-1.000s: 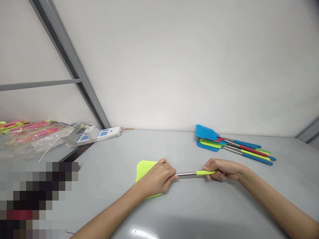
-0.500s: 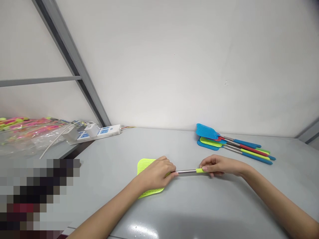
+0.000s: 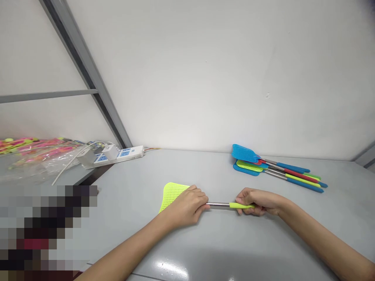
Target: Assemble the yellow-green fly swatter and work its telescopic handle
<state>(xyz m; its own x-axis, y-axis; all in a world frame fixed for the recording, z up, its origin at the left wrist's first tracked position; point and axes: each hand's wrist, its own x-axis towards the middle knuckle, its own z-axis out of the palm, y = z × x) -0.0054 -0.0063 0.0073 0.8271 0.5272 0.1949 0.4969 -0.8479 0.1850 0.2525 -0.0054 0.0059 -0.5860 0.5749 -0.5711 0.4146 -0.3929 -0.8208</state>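
Observation:
A yellow-green fly swatter (image 3: 175,192) with a perforated head and a metal shaft lies crosswise in front of me, held in both hands. My left hand (image 3: 191,203) is closed around the neck, where the head meets the shaft, and covers part of the head. Bare metal shaft shows between my hands. My right hand (image 3: 254,201) is closed on the yellow-green grip, its fingers curled beneath and the thumb side near the grip's end.
A pile of blue, red and green fly swatters (image 3: 245,153) lies at the back right by the wall. A white power strip (image 3: 129,155) with plugs sits at the back left, beside clear plastic bags (image 3: 43,156) of colourful things. The grey tabletop (image 3: 205,242) spans the front.
The swatter has turned slightly, so its lower head corner is now behind my left arm. My right hand has rolled over, showing more of the grip.

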